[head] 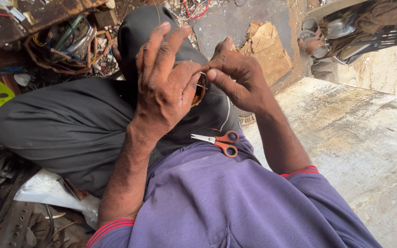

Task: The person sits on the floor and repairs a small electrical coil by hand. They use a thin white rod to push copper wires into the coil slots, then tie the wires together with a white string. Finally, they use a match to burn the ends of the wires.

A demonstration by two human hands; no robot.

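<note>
Thin wire (201,86) between both hands

Daylight; pale stained concrete slab (359,138) right; dirt ground (235,18), cardboard scrap (267,48); possibly scrap-wire clutter (65,46) left.

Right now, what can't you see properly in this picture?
- Head view: the round coppery thing is mostly hidden behind the left hand.
- The thin wire pinched by the right hand is too fine to follow.
- The scissors blades are partly lost in shirt folds.
- The metal pots are cut off by the top edge.
</note>
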